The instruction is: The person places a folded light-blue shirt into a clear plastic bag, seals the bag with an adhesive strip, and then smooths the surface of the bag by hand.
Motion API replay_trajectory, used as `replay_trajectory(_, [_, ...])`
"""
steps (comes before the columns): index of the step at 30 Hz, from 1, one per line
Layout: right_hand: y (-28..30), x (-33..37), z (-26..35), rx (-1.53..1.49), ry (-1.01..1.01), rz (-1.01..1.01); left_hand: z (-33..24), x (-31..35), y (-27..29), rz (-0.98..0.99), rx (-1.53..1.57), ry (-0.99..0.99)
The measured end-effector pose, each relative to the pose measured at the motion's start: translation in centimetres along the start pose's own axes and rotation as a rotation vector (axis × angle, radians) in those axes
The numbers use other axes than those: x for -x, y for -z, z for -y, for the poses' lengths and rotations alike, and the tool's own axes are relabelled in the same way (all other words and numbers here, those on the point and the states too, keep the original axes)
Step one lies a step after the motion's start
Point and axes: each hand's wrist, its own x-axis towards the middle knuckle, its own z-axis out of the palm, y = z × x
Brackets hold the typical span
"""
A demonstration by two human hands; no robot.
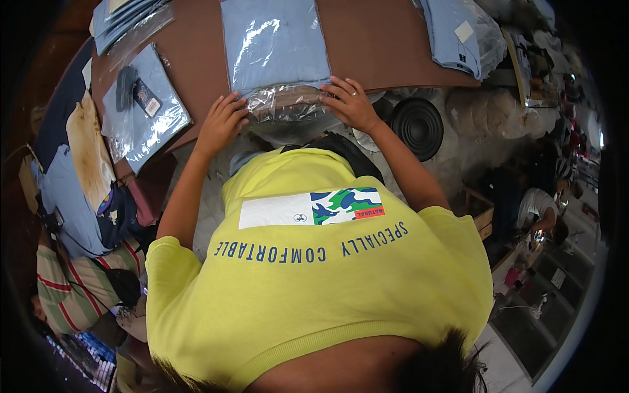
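A folded light blue garment lies inside a clear plastic bag on the brown table. The bag's crinkled loose end hangs over the near table edge. My left hand is at the bag's near left corner, its outstretched fingertips touching the plastic. At the near right corner, my right hand has its fingers spread over the bag's edge, with a ring on one finger. Both hands look open. My thumbs are mostly hidden, so any light pinch on the plastic does not show.
The brown table curves across the top. A bagged blue garment with a dark tag lies left, near a stack of blue garments. Another folded garment is at right. A black round stool stands below. A person in striped clothing is at left.
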Motion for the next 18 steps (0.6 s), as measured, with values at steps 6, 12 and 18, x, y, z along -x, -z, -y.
replay_trajectory(6, [1.1, -2.7, 0.2, -0.575, -0.341, -0.209, 0.1, -1.5, 0.9, -0.215, 0.391, 0.409])
replay_trajectory(12, [-0.5, -7.0, -1.6, -0.845, -0.558, -0.416, 1.4, -5.8, -1.1, -0.443, 0.259, 0.617])
replay_trajectory(18, [-1.3, -10.1, -2.3, -0.574, -0.743, -0.306, 2.8, -7.6, -3.6, -0.455, -0.022, 0.758])
